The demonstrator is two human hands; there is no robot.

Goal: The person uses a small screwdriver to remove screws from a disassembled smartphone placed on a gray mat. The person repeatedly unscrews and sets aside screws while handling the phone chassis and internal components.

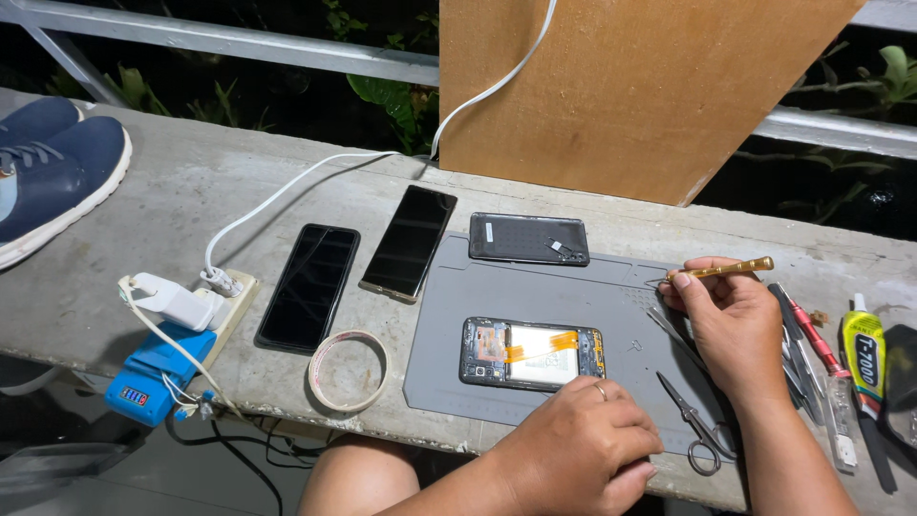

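1. Right hand (731, 320) gripping gold screwdriver (721, 269) above grey mat (458, 315).
2. Left hand (583, 444) resting fisted at mat's near edge, just beside opened phone (532, 353).
3. Scissors (695, 425) lying between the hands.
4. Tape ring (349, 371) and two dark phones (308, 285) left of mat.

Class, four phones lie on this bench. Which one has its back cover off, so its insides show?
The opened phone on the grey mat, just beyond the left hand. Its battery and orange ribbon show; the other three phones are closed and dark.

Three phones (532, 353), one back cover (528, 239), one tape roll (349, 371), one scissors (695, 427).
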